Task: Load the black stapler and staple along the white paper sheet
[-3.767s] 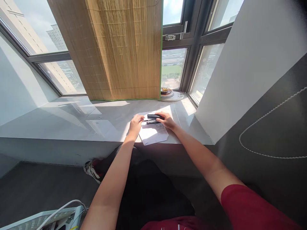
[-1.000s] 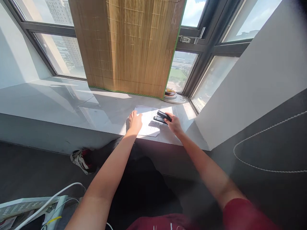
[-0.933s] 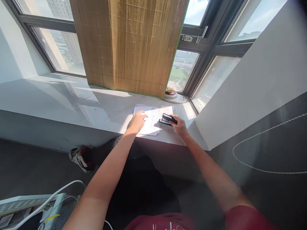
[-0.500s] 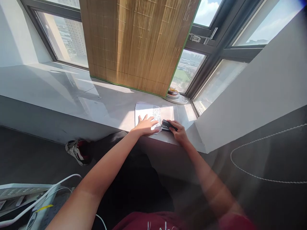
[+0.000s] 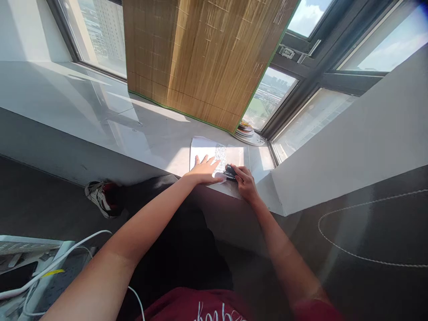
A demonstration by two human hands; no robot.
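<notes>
A white printed sheet of paper (image 5: 207,149) lies on the pale window ledge (image 5: 150,138), near its front edge. My left hand (image 5: 204,169) rests flat on the sheet's near part, fingers spread. My right hand (image 5: 245,182) is closed over a black stapler (image 5: 229,171), which sits at the paper's near right corner, right beside my left fingertips. Most of the stapler is hidden under my fingers.
A bamboo blind (image 5: 203,58) hangs down to the ledge behind the paper. Stacked plates (image 5: 245,130) sit in the far right corner by the window. A white wall block (image 5: 337,142) bounds the right side. A shoe (image 5: 100,198) and white cables (image 5: 50,276) lie on the floor at left.
My right hand brought the stapler down and toward me, from above the sheet's right side to its near right corner. My left hand slid onto the paper and flattened. The view tilted.
</notes>
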